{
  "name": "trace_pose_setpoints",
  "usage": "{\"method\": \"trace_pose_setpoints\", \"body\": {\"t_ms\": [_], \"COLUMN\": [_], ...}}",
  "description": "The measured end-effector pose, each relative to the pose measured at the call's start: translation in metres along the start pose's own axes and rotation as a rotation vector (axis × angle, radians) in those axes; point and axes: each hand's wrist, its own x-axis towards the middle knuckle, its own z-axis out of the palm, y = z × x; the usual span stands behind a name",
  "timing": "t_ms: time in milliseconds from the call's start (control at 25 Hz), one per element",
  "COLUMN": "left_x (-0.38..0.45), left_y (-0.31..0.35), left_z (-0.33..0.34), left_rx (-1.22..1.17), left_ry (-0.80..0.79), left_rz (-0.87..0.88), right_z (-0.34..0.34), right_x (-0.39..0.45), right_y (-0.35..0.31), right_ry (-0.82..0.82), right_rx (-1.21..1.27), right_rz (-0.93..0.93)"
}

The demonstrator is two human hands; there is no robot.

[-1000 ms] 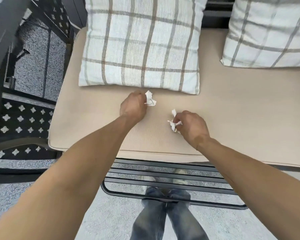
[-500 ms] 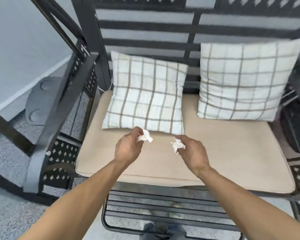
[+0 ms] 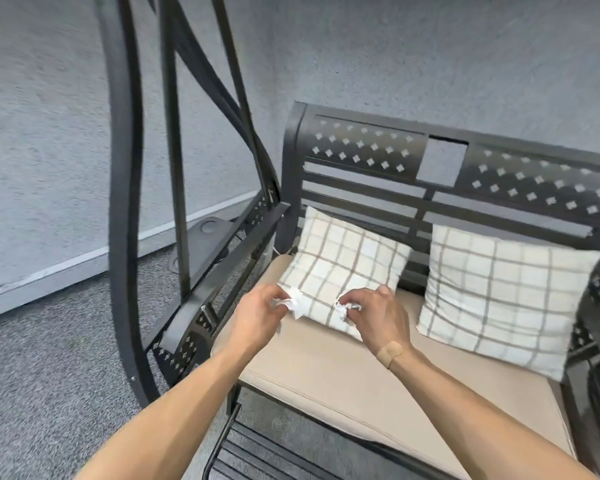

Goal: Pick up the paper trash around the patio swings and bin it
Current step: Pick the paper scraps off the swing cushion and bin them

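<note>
The swing frame (image 3: 125, 209) is black; its backrest panels (image 3: 366, 148) carry rows of small diamond cut-outs, as does the near-left side panel (image 3: 184, 348). The seat cushion (image 3: 326, 372) is plain beige. Two pillows (image 3: 343, 268) (image 3: 499, 292) are white with a tan-grey windowpane check. Both paper wads (image 3: 297, 304) (image 3: 343, 310) are white. The carpet (image 3: 49, 358) is speckled grey, the wall (image 3: 49, 116) pale grey with a lighter baseboard (image 3: 84, 259). A tan plaster (image 3: 389, 352) sits on the right wrist.

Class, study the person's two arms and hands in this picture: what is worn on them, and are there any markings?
Both forearms are bare, with no sleeves, watch or rings in view. The right hand has a tan adhesive bandage across the wrist. The left hand shows nothing worn.
</note>
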Motion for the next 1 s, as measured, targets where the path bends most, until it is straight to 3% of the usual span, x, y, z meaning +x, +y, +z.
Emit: {"method": "trace_pose_setpoints", "body": {"t_ms": [520, 800, 1000], "left_x": [-0.189, -0.375, -0.546], "left_y": [-0.023, -0.059, -0.062], "left_z": [-0.104, -0.180, -0.222], "left_rx": [-0.012, 0.035, 0.101], "left_ry": [0.428, 0.748, 0.976], "left_rz": [-0.388, -0.679, -0.860], "right_z": [0.019, 0.058, 0.076], "right_x": [-0.072, -0.176, -0.315], "right_y": [-0.103, -0.234, -0.333], "right_ry": [-0.195, -0.417, -0.543], "right_rx": [0.227, 0.253, 0.300], "right_rz": [-0.538, -0.886, -1.187]}}
